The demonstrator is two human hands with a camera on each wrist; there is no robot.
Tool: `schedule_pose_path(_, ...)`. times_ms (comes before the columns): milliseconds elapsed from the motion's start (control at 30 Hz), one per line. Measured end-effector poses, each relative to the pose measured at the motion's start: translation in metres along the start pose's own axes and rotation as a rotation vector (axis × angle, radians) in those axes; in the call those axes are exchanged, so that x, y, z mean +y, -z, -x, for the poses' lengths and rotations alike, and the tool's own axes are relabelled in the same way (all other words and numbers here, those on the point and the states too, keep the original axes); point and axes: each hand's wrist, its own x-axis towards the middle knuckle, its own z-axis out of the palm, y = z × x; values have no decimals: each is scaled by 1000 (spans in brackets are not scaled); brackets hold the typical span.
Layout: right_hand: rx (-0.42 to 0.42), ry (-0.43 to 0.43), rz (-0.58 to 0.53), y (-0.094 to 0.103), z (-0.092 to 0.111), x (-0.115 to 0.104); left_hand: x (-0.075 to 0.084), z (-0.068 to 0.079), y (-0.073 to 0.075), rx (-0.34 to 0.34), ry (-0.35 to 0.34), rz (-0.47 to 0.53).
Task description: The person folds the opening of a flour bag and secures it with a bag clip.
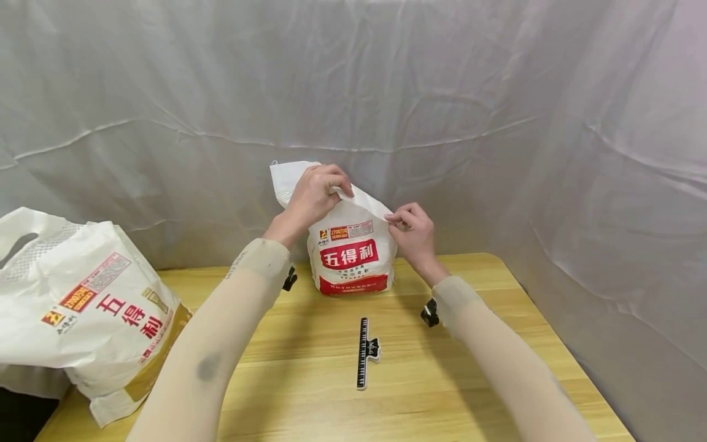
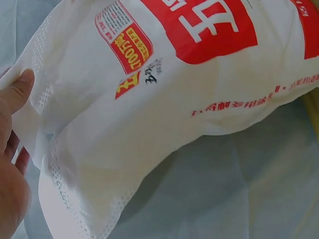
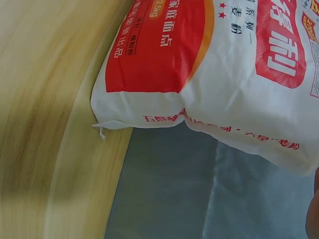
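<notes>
A white flour bag (image 1: 348,258) with a red label stands upright at the back of the table. My left hand (image 1: 319,191) pinches the bag's top edge near its middle, and my right hand (image 1: 415,236) pinches the right end of that edge. The top slants down from left to right, its left corner sticking up past my left hand. In the left wrist view, the thumb of my left hand (image 2: 14,114) presses on the white bag (image 2: 114,124) beside its perforated band. Only a bit of my right hand (image 3: 313,214) shows in the right wrist view.
A black-and-white clip (image 1: 363,353) with a piano-key pattern lies on the wooden table (image 1: 309,380) in front of the bag. A second white flour bag (image 1: 94,313) with a handle hole leans at the left. A grey curtain (image 1: 442,92) hangs behind the table.
</notes>
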Motion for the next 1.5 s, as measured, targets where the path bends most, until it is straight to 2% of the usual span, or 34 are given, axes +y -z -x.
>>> schedule_pose_path(233,-50,-9,-16,2,1,3,-5,4,0,-52,-9,-12)
schedule_pose_path(333,-85,-69,-33,3,2,1,-6,5,0,-81,-8,-32)
schedule_pose_path(467,-101,-154,-55,3,0,-2,-3,5,1,-124,34,-75)
schedule_pose_path(567,-92,-185,-85,2,-3,-5,1,4,1,-118,38,-99)
schedule_pose_path(733,-89,-233,-132,2,-7,-9,5,-1,-1,-79,4,-149)
schedule_pose_path(1000,-154,-332,-142,3,-9,-9,7,-8,-4,-144,28,-220)
schedule_pose_path(1300,-168,-361,-138,0,-10,-5,6,-12,-4,-236,63,-264)
schedule_pose_path(1500,-160,-347,-144,-3,-10,-5,2,-9,-7,-237,64,-289)
